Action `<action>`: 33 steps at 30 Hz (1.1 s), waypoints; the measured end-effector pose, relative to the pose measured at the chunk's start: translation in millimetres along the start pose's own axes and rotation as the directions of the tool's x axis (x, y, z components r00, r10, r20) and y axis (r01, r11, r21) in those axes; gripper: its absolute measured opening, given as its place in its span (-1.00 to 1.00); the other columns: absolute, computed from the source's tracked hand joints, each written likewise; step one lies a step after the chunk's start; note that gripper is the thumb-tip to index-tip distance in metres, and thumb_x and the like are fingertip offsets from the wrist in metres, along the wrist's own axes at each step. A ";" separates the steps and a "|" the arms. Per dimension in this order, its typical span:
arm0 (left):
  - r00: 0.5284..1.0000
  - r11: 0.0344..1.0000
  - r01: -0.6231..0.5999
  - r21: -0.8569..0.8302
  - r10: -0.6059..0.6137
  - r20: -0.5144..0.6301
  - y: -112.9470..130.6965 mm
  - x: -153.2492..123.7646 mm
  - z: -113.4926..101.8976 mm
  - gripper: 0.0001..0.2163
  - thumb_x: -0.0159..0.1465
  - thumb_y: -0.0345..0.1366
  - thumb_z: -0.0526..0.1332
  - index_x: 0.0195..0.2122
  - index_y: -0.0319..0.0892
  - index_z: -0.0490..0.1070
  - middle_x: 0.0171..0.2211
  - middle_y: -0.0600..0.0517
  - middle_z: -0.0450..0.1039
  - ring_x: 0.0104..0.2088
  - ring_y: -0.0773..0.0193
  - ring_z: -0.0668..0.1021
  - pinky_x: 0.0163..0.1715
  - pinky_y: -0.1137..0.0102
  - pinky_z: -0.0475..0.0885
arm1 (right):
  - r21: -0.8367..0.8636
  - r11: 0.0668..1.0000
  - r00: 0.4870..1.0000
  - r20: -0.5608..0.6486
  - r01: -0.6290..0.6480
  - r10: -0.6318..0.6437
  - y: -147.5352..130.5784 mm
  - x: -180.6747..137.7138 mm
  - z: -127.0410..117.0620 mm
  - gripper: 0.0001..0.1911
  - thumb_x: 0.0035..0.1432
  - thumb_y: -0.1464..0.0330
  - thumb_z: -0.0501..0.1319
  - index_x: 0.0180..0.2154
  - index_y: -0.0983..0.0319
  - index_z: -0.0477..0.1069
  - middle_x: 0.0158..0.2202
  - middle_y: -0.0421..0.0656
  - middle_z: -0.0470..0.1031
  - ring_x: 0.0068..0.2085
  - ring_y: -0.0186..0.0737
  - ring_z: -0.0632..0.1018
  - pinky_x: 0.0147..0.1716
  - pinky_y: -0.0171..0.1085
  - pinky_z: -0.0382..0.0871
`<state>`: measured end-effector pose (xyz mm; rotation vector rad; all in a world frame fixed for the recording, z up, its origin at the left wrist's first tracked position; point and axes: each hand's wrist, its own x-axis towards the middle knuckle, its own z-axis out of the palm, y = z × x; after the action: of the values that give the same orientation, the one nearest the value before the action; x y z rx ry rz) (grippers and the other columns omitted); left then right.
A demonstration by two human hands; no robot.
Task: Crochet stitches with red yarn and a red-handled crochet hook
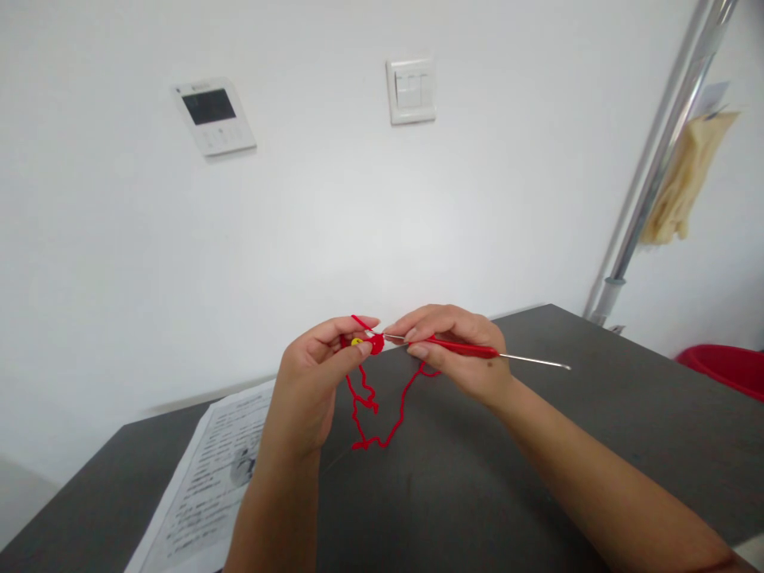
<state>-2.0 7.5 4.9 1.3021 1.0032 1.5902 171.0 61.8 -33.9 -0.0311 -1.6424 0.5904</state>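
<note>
Pinched between the thumb and fingers of my left hand (319,358) is a small red crochet piece (376,344), with a little yellow item (356,342) beside it that I cannot make out. A strand of red yarn runs over the left forefinger. My right hand (457,342) is closed around the red handle of a crochet hook (471,348). One thin metal end reaches the crochet piece; the other sticks out to the right. Loose red yarn (401,410) hangs below both hands and trails on the dark table.
Printed sheets (203,469) lie on the dark grey table (418,509) at the left, partly under my left forearm. A white wall with a panel (216,118) and a switch (411,90) stands behind. To the right are a metal pole (668,151), hanging beige gloves (689,179) and a red basin (725,368).
</note>
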 end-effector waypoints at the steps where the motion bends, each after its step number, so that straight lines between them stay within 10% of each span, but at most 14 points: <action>1: 1.000 1.000 -0.004 0.007 0.004 -0.001 0.0 -0.3 -0.3 -0.84 -0.03 -0.39 0.46 -0.38 -0.17 0.68 -0.47 0.02 0.62 -0.39 0.28 0.57 -0.29 0.40 0.44 | 0.022 1.000 1.000 -0.001 -0.008 0.008 0.3 0.0 0.0 -0.91 0.22 0.46 0.39 -0.24 0.15 0.59 -0.19 -0.12 0.72 -0.14 -0.25 0.71 -0.10 -0.27 0.61; 12: 0.997 0.969 -0.065 0.238 0.074 -0.029 2.5 -6.1 -3.1 -0.83 0.03 -0.35 0.43 -0.30 -0.14 0.67 -0.45 0.04 0.61 -0.41 0.27 0.52 -0.40 0.41 0.38 | 0.099 0.993 0.989 0.141 -0.063 0.049 -1.3 5.0 -12.4 -0.97 0.28 0.38 0.35 -0.25 0.21 0.54 -0.15 -0.06 0.70 -0.12 -0.22 0.70 -0.15 -0.26 0.61; 20: 0.998 0.973 -0.056 0.226 0.059 -0.010 0.9 -8.1 4.7 -0.79 0.01 -0.38 0.43 -0.28 -0.15 0.66 -0.47 0.05 0.57 -0.45 0.28 0.52 -0.46 0.43 0.39 | -0.167 0.969 0.949 0.286 0.184 -0.131 -7.2 8.6 -13.6 -0.92 0.25 0.43 0.33 -0.28 0.20 0.45 -0.13 -0.01 0.62 -0.10 -0.17 0.63 -0.11 -0.18 0.56; 33: 0.998 0.999 -0.004 0.039 0.001 0.070 9.2 -10.8 3.8 -0.74 -0.02 -0.43 0.47 -0.26 -0.12 0.68 -0.41 0.05 0.61 -0.34 0.29 0.57 -0.31 0.46 0.49 | -0.219 0.943 0.959 0.189 0.249 -0.210 -7.2 5.9 -11.2 -0.84 0.23 0.51 0.32 -0.21 0.12 0.50 -0.13 -0.07 0.66 -0.12 -0.18 0.67 -0.16 -0.24 0.58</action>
<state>2.0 -5.5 10.6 1.3759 0.9943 1.5234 182.7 61.6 -25.3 0.0329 -1.8391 0.2162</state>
